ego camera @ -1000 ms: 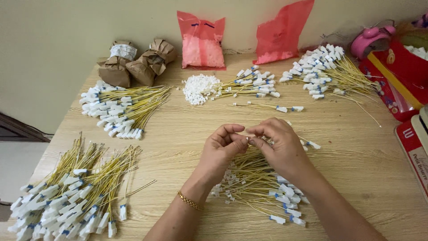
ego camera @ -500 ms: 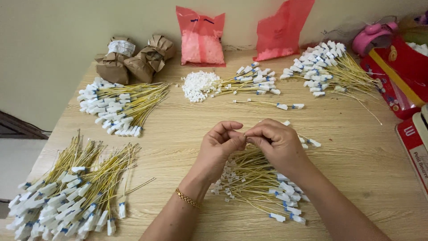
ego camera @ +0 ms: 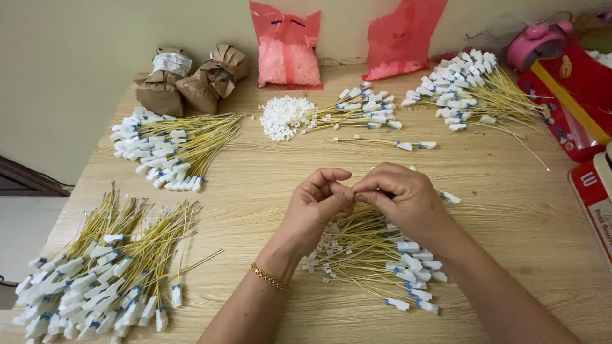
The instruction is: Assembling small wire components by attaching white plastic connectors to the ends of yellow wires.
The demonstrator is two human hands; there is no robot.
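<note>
My left hand (ego camera: pixel 317 205) and my right hand (ego camera: pixel 400 197) meet fingertip to fingertip above the middle of a wooden table (ego camera: pixel 255 191). Between the pinched fingers is something small, mostly hidden; it looks like the end of a thin yellow wire with a white connector. Directly under both hands lies a loose heap of yellow wires with white plugs (ego camera: pixel 376 255). A gold bracelet (ego camera: pixel 268 278) circles my left wrist.
More bundles of yellow wires lie at the near left (ego camera: pixel 108 267), the far left (ego camera: pixel 172 148), the far middle (ego camera: pixel 363 109) and the far right (ego camera: pixel 475 86). A heap of small white plugs (ego camera: pixel 282 117), brown paper packets (ego camera: pixel 185 79), two pink bags (ego camera: pixel 287 48) and red boxes (ego camera: pixel 567 95) border the table.
Both hands stay pinched together over the heap; the fingers have shifted slightly and the hands sit a little nearer to me.
</note>
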